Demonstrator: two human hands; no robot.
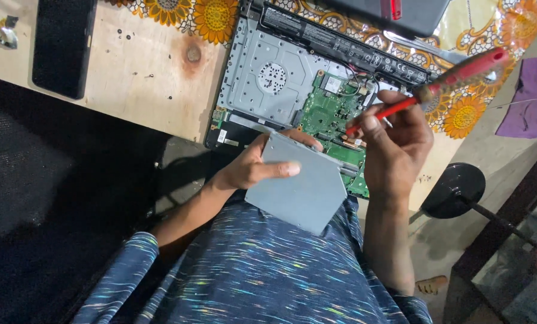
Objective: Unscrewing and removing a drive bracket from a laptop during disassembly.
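Note:
An opened laptop base [268, 78] lies on the wooden table, its grey metal plate, green circuit board [328, 111] and long black battery [340, 42] exposed. My left hand [253, 165] grips a flat grey optical drive [301, 189], held over my lap at the laptop's near edge. My right hand [397, 144] holds a red-handled screwdriver [454, 78], with its red shaft pointing down towards the board near the drive's far corner.
The wooden table [142, 72] carries a black rectangular slab [61, 45] at the left and a sunflower-patterned cloth [460, 114] under the laptop. A dark device [394, 12] sits at the top. A purple cloth [529, 96] and a black round stand base [454, 189] are at the right.

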